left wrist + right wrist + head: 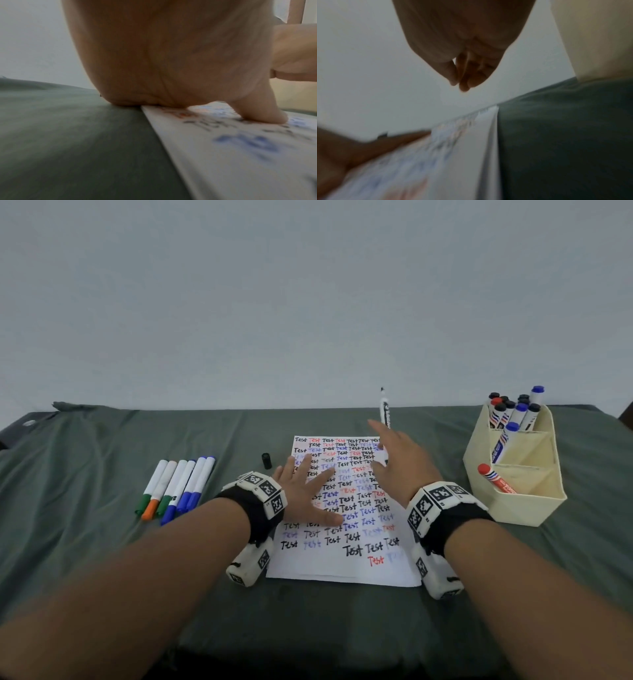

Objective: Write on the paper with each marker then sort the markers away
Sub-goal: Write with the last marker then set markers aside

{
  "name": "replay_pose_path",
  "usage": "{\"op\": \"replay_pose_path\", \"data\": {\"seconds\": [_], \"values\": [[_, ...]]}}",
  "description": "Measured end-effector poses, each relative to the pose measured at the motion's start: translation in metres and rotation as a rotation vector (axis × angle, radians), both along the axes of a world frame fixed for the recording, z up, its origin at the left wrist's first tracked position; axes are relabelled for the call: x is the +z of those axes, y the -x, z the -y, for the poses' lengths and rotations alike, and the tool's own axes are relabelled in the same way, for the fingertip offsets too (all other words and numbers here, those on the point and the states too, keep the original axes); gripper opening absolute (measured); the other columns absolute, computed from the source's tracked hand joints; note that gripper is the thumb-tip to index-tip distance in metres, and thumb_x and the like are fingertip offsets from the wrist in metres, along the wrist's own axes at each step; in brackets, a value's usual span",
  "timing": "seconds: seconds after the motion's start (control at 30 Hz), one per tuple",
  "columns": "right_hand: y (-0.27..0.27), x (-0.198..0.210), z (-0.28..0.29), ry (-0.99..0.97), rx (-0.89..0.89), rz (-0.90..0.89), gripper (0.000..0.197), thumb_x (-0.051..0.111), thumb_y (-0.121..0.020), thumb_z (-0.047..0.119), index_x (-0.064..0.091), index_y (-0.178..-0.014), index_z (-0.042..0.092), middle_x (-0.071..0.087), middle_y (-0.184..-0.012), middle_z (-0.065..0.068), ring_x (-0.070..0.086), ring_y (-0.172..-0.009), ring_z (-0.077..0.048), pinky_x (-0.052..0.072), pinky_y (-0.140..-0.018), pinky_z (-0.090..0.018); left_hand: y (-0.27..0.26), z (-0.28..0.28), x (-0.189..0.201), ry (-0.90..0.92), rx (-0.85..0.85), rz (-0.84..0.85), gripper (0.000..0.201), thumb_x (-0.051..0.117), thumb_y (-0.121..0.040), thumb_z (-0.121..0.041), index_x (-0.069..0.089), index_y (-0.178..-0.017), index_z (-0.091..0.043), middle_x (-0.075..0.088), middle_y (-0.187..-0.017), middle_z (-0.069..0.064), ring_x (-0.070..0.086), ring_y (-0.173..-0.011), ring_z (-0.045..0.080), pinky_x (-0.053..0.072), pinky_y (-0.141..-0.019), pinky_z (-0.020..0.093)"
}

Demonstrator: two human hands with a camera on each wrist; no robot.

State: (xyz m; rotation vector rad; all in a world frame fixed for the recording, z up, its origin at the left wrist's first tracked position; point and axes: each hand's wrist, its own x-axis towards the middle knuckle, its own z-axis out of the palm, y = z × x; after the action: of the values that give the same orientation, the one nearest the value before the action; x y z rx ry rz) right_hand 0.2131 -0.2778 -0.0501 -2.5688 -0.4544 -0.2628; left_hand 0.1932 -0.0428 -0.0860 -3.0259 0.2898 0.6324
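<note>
Rumpled green cloth [102,446] over the table (creased at left), pale bare wall [308,285] behind

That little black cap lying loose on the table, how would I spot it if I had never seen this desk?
Start at the white paper covered in the word Test on the green cloth. Look just off its top left corner, beyond the left hand. The black cap stands there alone, short and stubby, unlike the long capped markers lined up farther left.

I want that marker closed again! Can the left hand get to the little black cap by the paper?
Probably yes. The left hand lies flat on the paper, and the black cap stands on the cloth just beyond its fingertips, with nothing between them. The hand would have to let go of the paper.
</note>
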Motion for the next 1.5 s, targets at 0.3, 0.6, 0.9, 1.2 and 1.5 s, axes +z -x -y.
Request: {"op": "replay_pose_path", "data": {"seconds": [0.3,0.6,0.9,1.2,1.5], "values": [[-0.032,0.028,0.021,-0.887,-0.075,-0.103,0.017,0.059,-0.099,0.041,0.074,-0.097,0.032,0.055,-0.054,0.004,0.046,-0.044,-0.012,0.04,-0.045,-0.023,0.0,0.0,0.002,0.049,0.018,-0.048,0.126,0.021,-0.038,-0.112,-0.024,-0.143,-0.059,-0.039,-0.157,-0.002,-0.036,-0.145,0.033,-0.016,-0.118,0.055],[-0.064,0.0,0.009,-1.483,-0.349,-0.368,0.023,0.074,-0.089,0.001,0.053,-0.097,0.005,0.065,-0.085,-0.01,0.067,-0.067,-0.017,0.059,-0.065,-0.026,0.001,0.001,0.004,0.062,0.043,-0.066,0.125,0.024,-0.038,-0.112,-0.025,-0.141,-0.061,-0.041,-0.156,-0.004,-0.039,-0.143,0.031,-0.021,-0.114,0.052],[-0.076,-0.034,0.015,-1.105,-0.282,-0.231,0.023,0.08,-0.072,0.005,0.067,-0.071,0.024,0.068,-0.064,-0.002,0.064,-0.057,-0.017,0.056,-0.059,-0.03,0.003,0.002,0.009,0.078,0.049,-0.109,0.124,0.028,-0.04,-0.111,-0.026,-0.139,-0.062,-0.043,-0.155,-0.006,-0.04,-0.143,0.029,-0.023,-0.113,0.053],[-0.073,-0.036,0.017,-0.92,-0.319,-0.198,0.017,0.08,-0.075,0.013,0.064,-0.078,0.019,0.07,-0.067,-0.002,0.067,-0.062,-0.017,0.059,-0.066,-0.036,0.003,0.002,0.011,0.077,0.049,-0.125,0.125,0.028,-0.04,-0.111,-0.027,-0.139,-0.061,-0.044,-0.155,-0.006,-0.04,-0.143,0.029,-0.023,-0.113,0.054],[-0.071,-0.034,0.017,-0.917,-0.316,-0.189,0.015,0.078,-0.08,0.01,0.065,-0.084,0.012,0.071,-0.073,-0.006,0.066,-0.06,-0.013,0.056,-0.061,-0.028,0.004,0.003,0.012,0.08,0.058,-0.13,0.125,0.029,-0.039,-0.111,-0.027,-0.139,-0.062,-0.043,-0.155,-0.006,-0.039,-0.143,0.028,-0.022,-0.113,0.055]]}}
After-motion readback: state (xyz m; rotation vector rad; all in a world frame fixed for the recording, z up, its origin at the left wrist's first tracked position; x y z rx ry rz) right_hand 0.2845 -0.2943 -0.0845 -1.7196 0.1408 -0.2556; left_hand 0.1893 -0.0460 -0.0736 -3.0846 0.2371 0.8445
